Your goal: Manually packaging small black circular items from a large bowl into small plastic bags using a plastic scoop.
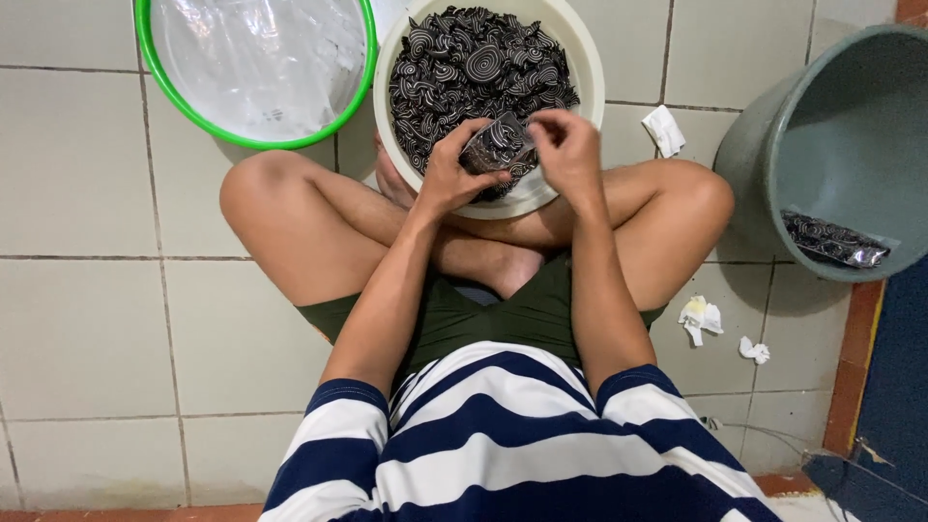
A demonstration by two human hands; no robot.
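On the pale tiled floor (pixel 87 319) sit 3 tubs, 1 cream basin (pixel 580 68) of spiral-patterned pieces at 12 o'clock, where left hand (pixel 449 174) and right hand (pixel 570 145) pinch 1 small clear packet (pixel 495 145) of them.

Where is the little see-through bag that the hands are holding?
In the head view, the small clear bag sits top centre, held between the left hand and right hand, just over the near rim of the white bowl full of black swirly pieces.
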